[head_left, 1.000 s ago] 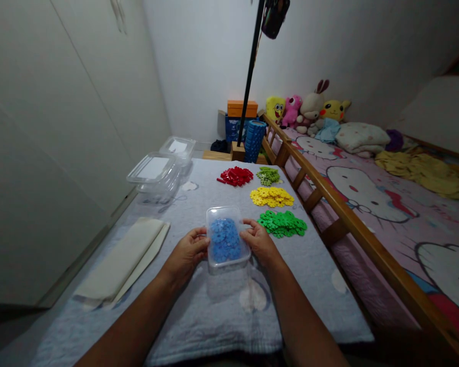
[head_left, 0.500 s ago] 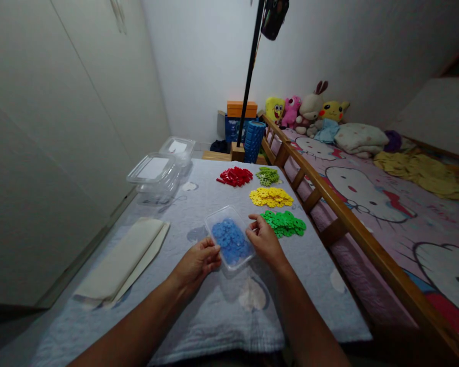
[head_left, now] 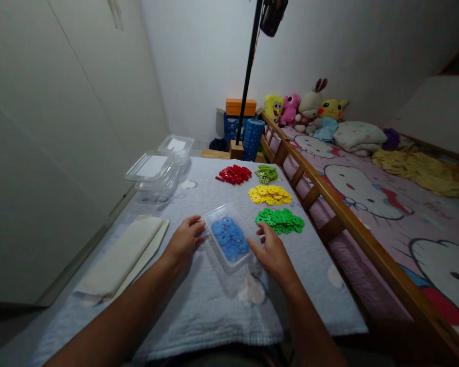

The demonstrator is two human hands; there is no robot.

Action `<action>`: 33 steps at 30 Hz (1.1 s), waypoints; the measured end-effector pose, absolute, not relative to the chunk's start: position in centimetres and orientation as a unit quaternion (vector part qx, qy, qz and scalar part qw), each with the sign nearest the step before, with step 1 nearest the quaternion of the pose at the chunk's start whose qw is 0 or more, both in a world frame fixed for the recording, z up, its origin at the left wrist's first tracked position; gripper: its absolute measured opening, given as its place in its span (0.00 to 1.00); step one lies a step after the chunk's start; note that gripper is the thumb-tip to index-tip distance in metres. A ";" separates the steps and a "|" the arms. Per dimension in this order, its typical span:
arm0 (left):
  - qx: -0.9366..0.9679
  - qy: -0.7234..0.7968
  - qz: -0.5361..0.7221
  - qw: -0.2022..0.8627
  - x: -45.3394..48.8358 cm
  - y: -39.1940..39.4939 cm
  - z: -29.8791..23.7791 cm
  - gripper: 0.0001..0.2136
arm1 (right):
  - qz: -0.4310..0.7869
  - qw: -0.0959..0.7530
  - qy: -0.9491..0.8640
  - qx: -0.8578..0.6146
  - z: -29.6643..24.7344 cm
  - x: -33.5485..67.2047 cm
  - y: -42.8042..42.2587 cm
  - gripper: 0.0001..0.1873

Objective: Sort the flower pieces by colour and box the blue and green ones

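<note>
A clear plastic box stands at the middle of the cloth-covered table, with many blue flower-shaped discs inside it. My left hand is at the left side of the box, fingers apart and gripping nothing. On the right side, my right hand is open, its thumb close to or touching the box's edge; I cannot tell which. Just beyond that hand lies a pile of green discs. Yellow discs, light green pieces and red pieces lie in separate piles farther back.
Stacked clear boxes stand at the back left. A folded beige cloth lies on the left of the table. Along the right side runs a wooden bed rail. A black pole rises behind the table.
My left hand has let go of the box and moved to the left. The right hand's fingers have spread beside it. The lighting on the box looks clearer.
</note>
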State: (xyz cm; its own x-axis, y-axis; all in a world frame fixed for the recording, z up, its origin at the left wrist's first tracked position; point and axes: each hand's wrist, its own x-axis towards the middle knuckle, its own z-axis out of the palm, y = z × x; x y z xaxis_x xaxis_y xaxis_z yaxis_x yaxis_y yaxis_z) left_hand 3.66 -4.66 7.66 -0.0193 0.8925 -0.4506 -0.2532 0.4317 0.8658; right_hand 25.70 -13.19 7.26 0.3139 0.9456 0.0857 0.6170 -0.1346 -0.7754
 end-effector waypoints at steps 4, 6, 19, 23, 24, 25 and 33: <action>0.311 0.549 0.426 0.648 3.9 -4.0 7.4 0.14 | 0.332 0.396 -0.473 -0.714 6.4 26.1 -13.4 0.16; 0.332 0.535 0.412 0.659 4.0 -3.9 7.3 0.14 | 0.377 0.413 -0.438 -0.704 6.1 26.0 -13.4 0.14; 0.323 0.492 0.443 0.677 4.9 -5.0 7.8 0.16 | 0.491 0.541 -0.290 -0.619 6.3 25.9 -14.1 0.21; 0.306 0.454 0.437 0.714 6.4 -5.7 9.4 0.15 | 0.486 0.568 -0.273 -0.605 7.6 26.9 -15.1 0.19; 0.307 0.447 0.437 0.717 6.8 -5.9 9.7 0.14 | 0.485 0.576 -0.267 -0.602 8.0 27.2 -15.4 0.19; 0.307 0.444 0.437 0.719 7.3 -6.0 9.8 0.14 | 0.484 0.583 -0.261 -0.599 8.3 27.4 -15.7 0.18; 0.346 0.395 0.398 0.753 12.0 -6.9 9.6 0.15 | 0.445 0.639 -0.212 -0.590 8.1 31.5 -18.4 0.19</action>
